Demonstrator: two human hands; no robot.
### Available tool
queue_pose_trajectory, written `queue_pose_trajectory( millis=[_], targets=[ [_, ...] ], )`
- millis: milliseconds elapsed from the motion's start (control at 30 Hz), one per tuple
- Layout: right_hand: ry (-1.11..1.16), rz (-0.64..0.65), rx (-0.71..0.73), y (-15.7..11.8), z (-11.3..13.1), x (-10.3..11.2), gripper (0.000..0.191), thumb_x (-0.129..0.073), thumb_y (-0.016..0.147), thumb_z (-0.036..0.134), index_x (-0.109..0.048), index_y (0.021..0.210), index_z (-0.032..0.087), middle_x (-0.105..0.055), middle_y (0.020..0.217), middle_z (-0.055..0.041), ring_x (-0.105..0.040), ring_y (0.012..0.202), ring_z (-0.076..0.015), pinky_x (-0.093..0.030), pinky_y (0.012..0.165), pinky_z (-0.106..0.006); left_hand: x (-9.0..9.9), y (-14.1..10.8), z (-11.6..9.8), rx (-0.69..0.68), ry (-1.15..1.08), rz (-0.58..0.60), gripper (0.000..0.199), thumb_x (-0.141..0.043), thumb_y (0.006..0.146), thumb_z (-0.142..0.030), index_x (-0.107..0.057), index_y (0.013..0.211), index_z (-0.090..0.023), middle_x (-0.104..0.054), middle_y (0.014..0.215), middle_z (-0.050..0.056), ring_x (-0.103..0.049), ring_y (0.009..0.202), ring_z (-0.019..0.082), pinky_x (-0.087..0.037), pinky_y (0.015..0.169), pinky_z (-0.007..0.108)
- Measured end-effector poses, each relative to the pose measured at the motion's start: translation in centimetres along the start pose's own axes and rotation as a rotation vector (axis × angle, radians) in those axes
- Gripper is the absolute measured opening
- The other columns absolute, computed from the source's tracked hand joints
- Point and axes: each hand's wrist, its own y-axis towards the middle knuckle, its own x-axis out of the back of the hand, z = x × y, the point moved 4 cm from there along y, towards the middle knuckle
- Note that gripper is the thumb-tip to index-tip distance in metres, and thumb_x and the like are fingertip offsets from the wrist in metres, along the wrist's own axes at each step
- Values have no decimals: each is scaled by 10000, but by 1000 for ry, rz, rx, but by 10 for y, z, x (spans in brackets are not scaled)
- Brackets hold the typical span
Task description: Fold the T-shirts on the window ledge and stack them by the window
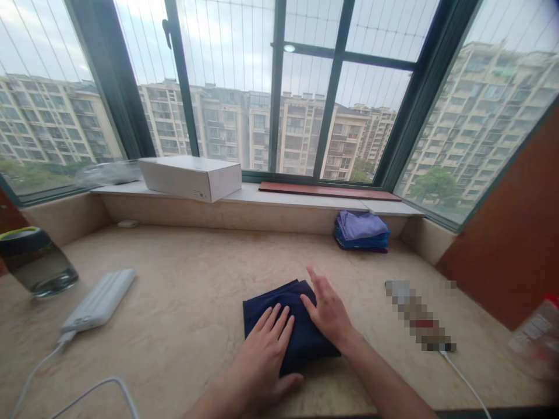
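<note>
A dark navy cloth (301, 343), folded into a compact bundle, lies on the stone sill in front of me. My left hand (266, 355) rests flat on its left part, fingers stretched forward and thumb out toward the near edge. Against the cloth's right side is my right hand (325, 308), its fingers extended and the thumb apart, touching the fabric. Neither hand grips anything. What garment or piece the cloth is, I cannot tell. Farther back on the right sits a stack of folded cloths (361, 230), lilac on top and blue below.
A white power bank (99, 299) with a cable and a dark-lidded bottle (37, 262) stand left. A white box (190, 177) rests on the window ledge. On the right are a pixelated item (419, 317) with a cable and a red-capped clear container (537, 337).
</note>
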Motion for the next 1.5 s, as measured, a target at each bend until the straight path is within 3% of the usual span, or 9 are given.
queue_pose_trajectory(
  millis=[233,367,533,667,800,933,1067,1233,1500],
  targets=[
    [-25,683,317,-50,23,24,877,-822,773,515,-465,1541,286,-398,1634,-95,-372,1496,-351,-312,1230,-517,11,-11,21,-66,41,74,895,-745,796,-417,-389,1583,-183,-325,1637,130,-304,1515,386,-321,1230,540],
    [-105,560,403,-46,26,13,549,-682,889,312,-582,1422,229,-608,1464,-116,-500,1411,-300,-283,1223,-520,10,-3,6,-65,113,67,719,-702,831,-400,-549,1479,-129,-521,1511,176,-482,1411,406,-388,1188,532],
    [-128,406,607,-28,55,-1,222,-643,857,262,-698,1055,179,-779,880,-82,-725,905,-250,-330,1154,-546,12,5,1,140,127,-96,551,-598,790,-110,-664,1338,-117,-713,1289,198,-690,1183,360,-536,1023,444],
    [354,214,294,-20,59,22,488,-701,885,515,-647,1289,247,-751,1138,-98,-699,1032,-261,-408,1087,-479,41,-2,19,247,-359,-200,228,-573,900,-269,-762,1017,-220,-807,934,60,-764,858,283,-577,768,323],
    [1046,373,-28,-28,48,41,1101,-661,746,841,-279,1613,279,-597,1428,-162,-604,1259,-329,-449,1047,-475,63,-4,30,336,-1032,-280,373,-695,842,-514,-761,948,-162,-799,898,80,-755,837,299,-583,687,307],
    [1371,457,-162,-41,42,52,966,-626,774,839,-437,1548,293,-474,1574,-128,-411,1467,-324,-310,1187,-473,48,0,23,630,-1615,-296,408,-808,781,-432,-743,1056,-137,-805,979,123,-769,934,329,-627,800,384],
    [1456,332,-373,-56,28,49,860,-511,809,885,-609,1396,265,-653,1392,-122,-523,1387,-326,-368,1160,-491,24,4,3,827,-1979,-325,380,-738,867,-309,-703,1184,-103,-792,1075,163,-758,1036,333,-614,937,445],
    [1446,332,-471,-67,33,43,800,-736,811,694,-561,1425,213,-670,1362,-148,-593,1316,-336,-428,1127,-517,9,5,-11,773,-1964,-469,443,-746,887,-276,-641,1288,-121,-767,1174,167,-738,1101,320,-619,947,416],
    [1071,33,-518,-70,47,57,667,-873,773,454,-617,1338,209,-687,1344,-120,-627,1277,-321,-442,1148,-515,7,0,-14,677,-1672,-544,741,-927,698,-319,-594,1351,-208,-783,1134,114,-761,1021,319,-642,849,370]
  ],
)
